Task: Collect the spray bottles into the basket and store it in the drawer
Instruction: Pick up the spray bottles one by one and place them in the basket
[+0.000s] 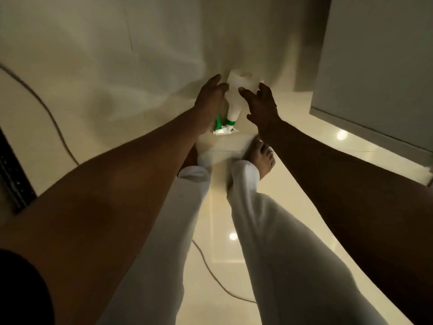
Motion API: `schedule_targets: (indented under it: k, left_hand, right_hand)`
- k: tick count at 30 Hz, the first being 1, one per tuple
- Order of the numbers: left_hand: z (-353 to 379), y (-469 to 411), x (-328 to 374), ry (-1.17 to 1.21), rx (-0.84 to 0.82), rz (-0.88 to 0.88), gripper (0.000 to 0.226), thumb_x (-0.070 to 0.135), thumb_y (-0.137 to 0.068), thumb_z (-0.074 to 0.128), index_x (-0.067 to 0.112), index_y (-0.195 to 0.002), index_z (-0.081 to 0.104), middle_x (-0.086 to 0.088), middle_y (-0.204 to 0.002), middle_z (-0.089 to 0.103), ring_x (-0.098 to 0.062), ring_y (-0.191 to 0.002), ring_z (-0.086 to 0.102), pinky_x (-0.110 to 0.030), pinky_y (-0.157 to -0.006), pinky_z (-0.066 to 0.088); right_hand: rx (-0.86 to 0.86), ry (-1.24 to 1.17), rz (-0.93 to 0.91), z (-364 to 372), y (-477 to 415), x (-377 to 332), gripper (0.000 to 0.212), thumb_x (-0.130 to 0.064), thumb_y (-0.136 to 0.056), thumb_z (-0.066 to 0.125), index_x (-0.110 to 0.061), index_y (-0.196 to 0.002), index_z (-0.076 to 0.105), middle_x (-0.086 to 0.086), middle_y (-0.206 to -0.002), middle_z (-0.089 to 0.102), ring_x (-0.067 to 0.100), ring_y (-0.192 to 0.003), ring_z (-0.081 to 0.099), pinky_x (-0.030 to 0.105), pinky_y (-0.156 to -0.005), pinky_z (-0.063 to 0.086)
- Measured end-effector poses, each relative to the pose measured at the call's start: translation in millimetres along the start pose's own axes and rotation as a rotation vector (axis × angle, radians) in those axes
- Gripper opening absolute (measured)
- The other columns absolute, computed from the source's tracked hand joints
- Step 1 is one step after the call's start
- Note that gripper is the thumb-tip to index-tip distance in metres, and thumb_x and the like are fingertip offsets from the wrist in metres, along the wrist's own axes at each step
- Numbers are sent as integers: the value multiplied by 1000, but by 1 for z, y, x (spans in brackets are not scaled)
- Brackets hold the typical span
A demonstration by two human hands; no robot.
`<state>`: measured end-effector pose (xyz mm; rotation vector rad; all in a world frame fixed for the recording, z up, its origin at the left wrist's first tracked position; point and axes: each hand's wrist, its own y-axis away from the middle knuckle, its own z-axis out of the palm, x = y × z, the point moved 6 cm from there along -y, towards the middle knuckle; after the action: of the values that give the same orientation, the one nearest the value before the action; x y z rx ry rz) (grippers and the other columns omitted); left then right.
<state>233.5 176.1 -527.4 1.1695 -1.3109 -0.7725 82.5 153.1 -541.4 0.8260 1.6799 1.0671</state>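
Two white spray bottles with green collars stand on the pale floor, right in front of a cream curtain. The right bottle shows fully between my hands. My left hand covers most of the left bottle, so only its green and white spray head shows. The left hand's fingers are stretched out toward the curtain, with the thumb next to the right bottle. My right hand hovers just right of the right bottle with its fingers spread, holding nothing. No basket is in view.
The cream curtain hangs down to the glossy tiled floor. A white cabinet front stands at the right. A cable runs across the floor at the left, by a dark object. My bare feet stand just behind the bottles.
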Motion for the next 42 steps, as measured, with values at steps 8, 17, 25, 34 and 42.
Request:
schedule_targets:
  k: [8, 17, 25, 34, 42]
  left_hand:
    - [5, 14, 5, 102, -68, 10, 51, 19, -109, 49, 26, -159, 45, -7, -148, 62, -30, -130, 63, -38, -105, 52]
    - [-46, 172, 50, 131, -43, 101, 43, 29, -97, 72, 18, -138, 64, -8, -137, 69, -26, -124, 68, -40, -107, 55]
    - [-58, 323, 109, 100, -182, 110, 38, 20, -94, 78, 2, -125, 66, -16, -126, 74, -35, -117, 74, -49, -101, 60]
    - [-6, 464, 126, -84, -371, 63, 51, 23, -96, 76, 6, -140, 60, -19, -139, 66, -41, -115, 73, -54, -101, 60]
    - [102, 544, 113, -286, -440, 51, 41, 22, -100, 70, 1, -134, 61, -25, -135, 65, -41, -123, 68, -58, -103, 57]
  right_hand:
    - [-12, -70, -54, 3, 24, -17, 64, -35, -98, 74, -19, -155, 49, 3, -147, 64, 23, -130, 64, 41, -110, 55]
    - [105, 20, -172, -24, 190, -76, 58, -64, -90, 73, -25, -133, 72, -6, -115, 78, 11, -102, 74, 34, -93, 62]
    - [218, -92, -129, -62, 350, -109, 88, -90, -70, 65, -29, -133, 72, -5, -121, 77, 21, -108, 74, 51, -101, 59]
    - [302, -366, -85, -129, 484, -89, 84, -81, -75, 69, -17, -129, 72, 5, -120, 77, 25, -105, 75, 49, -94, 65]
    - [288, -777, -83, -221, 549, -22, 34, -57, -89, 75, -26, -104, 75, 2, -109, 80, 26, -103, 78, 44, -90, 67]
